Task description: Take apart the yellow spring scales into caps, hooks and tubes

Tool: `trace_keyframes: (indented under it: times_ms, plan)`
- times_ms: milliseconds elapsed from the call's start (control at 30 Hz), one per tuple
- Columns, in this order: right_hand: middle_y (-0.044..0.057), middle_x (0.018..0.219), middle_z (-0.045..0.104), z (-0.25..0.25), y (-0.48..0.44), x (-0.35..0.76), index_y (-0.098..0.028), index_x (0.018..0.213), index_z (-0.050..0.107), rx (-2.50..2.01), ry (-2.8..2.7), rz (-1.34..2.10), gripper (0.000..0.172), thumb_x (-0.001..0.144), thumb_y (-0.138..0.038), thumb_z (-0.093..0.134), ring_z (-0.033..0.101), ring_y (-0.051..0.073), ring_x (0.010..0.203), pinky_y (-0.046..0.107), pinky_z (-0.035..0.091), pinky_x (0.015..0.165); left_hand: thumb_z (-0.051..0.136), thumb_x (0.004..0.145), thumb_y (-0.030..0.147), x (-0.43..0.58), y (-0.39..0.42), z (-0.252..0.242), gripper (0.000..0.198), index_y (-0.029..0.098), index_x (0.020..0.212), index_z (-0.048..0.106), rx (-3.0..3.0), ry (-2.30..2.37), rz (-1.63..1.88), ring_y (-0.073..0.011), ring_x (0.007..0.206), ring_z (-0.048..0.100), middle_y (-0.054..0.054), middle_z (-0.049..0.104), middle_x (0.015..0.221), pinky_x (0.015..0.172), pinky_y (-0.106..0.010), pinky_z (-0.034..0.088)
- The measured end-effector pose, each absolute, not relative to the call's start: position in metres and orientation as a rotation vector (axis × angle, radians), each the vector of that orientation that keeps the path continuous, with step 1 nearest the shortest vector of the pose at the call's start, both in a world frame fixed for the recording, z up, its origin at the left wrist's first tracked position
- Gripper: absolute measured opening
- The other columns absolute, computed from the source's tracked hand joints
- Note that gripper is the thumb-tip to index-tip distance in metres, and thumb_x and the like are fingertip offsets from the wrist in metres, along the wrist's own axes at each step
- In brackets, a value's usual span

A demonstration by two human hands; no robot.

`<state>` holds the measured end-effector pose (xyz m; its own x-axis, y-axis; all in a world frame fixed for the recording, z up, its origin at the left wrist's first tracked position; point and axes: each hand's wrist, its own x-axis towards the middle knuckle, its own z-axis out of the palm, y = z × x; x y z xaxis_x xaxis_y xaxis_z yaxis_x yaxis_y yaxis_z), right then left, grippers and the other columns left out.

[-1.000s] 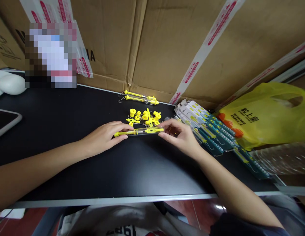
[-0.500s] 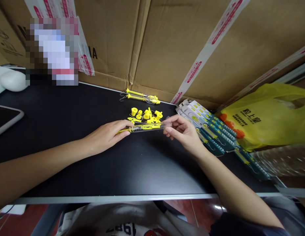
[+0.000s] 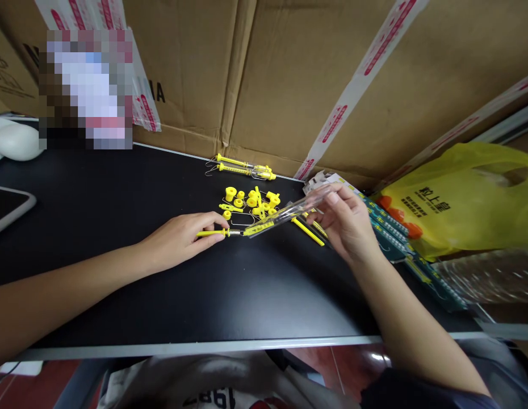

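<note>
My left hand (image 3: pixel 183 236) pinches a yellow spring scale rod (image 3: pixel 215 233) just above the black table; a short metal spring shows past the fingertips. My right hand (image 3: pixel 349 224) grips the far end of a clear plastic sleeve (image 3: pixel 292 211), which slants up to the right. Its lower end surrounds a yellow piece with dark marks (image 3: pixel 258 228), in line with the spring. Behind lie several loose yellow caps, rings and metal hooks (image 3: pixel 252 199). Beneath the sleeve, near my right hand, rests a yellow stick (image 3: pixel 309 232).
Two assembled spring scales (image 3: pixel 246 169) lie by the big cardboard box (image 3: pixel 281 85). On the right are stacked printed boxes (image 3: pixel 381 230) and a yellow plastic bag (image 3: pixel 468 199). A phone (image 3: pixel 11 207) and a white rounded object (image 3: pixel 19 141) lie at left.
My right hand has moved right and up, drawing the clear sleeve partly off the spring scale rod. My left hand keeps its grip nearly in place. The spring is now exposed.
</note>
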<state>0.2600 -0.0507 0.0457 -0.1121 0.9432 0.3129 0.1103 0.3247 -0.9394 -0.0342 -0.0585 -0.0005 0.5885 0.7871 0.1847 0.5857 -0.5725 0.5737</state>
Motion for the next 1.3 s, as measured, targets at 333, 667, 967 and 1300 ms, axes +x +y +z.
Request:
trace_keyframes:
  times_ms: [333, 667, 967, 1300]
  plan:
    - [-0.001, 0.069, 0.054, 0.045, -0.043, 0.267, -0.027, 0.094, 0.054, -0.992, -1.367, 0.854, 0.027, 0.088, -0.052, 0.046, 0.058, 0.015, 0.056, 0.03, 0.049, 0.049, 0.044, 0.091, 0.042, -0.034, -0.059, -0.002, 0.029, 0.021, 0.105, 0.058, 2.341, 1.053, 0.669, -0.0144, 0.089, 0.061, -0.001, 0.065, 0.103, 0.077, -0.023, 0.047]
    - [0.008, 0.088, 0.059, 0.03, -0.017, 0.303, -0.018, 0.108, 0.061, -1.517, -2.179, -0.203, 0.028, 0.087, -0.034, 0.05, 0.056, 0.02, 0.075, 0.035, 0.046, 0.072, 0.044, 0.09, 0.041, -0.034, -0.06, -0.001, 0.028, 0.021, 0.104, 0.059, 2.339, 1.064, 0.684, -0.0135, 0.088, 0.062, 0.0, 0.065, 0.101, 0.075, -0.022, 0.047]
    - [0.015, 0.111, 0.058, 0.016, -0.011, 0.304, -0.013, 0.125, 0.053, -1.868, -2.32, -0.51, 0.039, 0.089, -0.024, 0.044, 0.058, 0.029, 0.097, 0.038, 0.047, 0.082, 0.045, 0.09, 0.039, -0.034, -0.061, -0.001, 0.026, 0.021, 0.104, 0.059, 2.37, 1.051, 0.697, -0.013, 0.087, 0.062, 0.0, 0.065, 0.1, 0.074, -0.021, 0.046]
    - [0.019, 0.107, 0.059, 0.013, -0.006, 0.312, -0.009, 0.124, 0.054, -1.855, -2.302, -0.681, 0.041, 0.086, -0.018, 0.045, 0.055, 0.031, 0.099, 0.042, 0.046, 0.083, 0.047, 0.09, 0.039, -0.032, -0.061, 0.0, 0.025, 0.021, 0.103, 0.059, 2.355, 1.05, 0.701, -0.0117, 0.084, 0.061, 0.001, 0.065, 0.098, 0.071, -0.02, 0.045]
